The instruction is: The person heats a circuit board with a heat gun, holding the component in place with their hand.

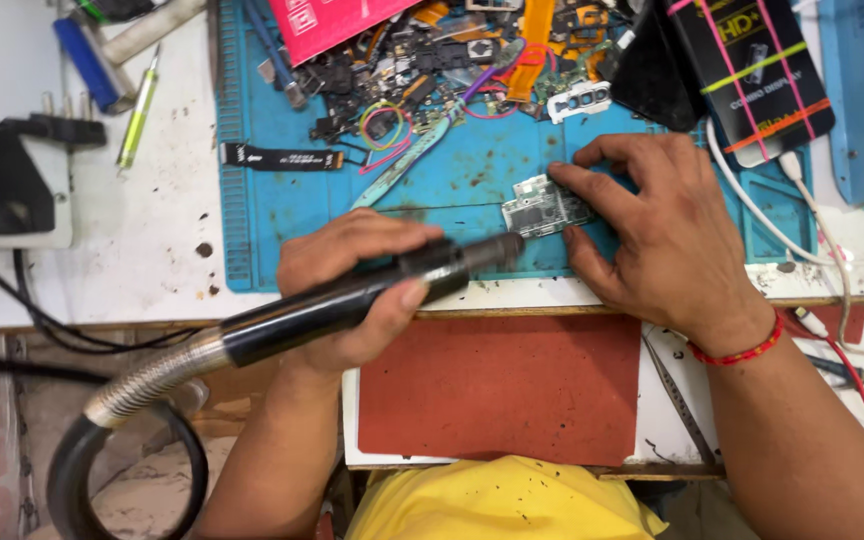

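The board (544, 207) lay flat on the blue mat (252, 215), near the mat's front edge and right of its middle, its long axis running roughly along that edge. The right hand (657, 235) was the nearer: spread over the board's right end, its fingertips (562, 178) pressed it down from the far and near sides. The left hand (352, 285) was wrapped tight around a black handpiece (352, 300) on a metal hose (147, 385), held nearly level over the front edge. Its nozzle pointed right, its tip at the board's left end; whether it touched could not be told.
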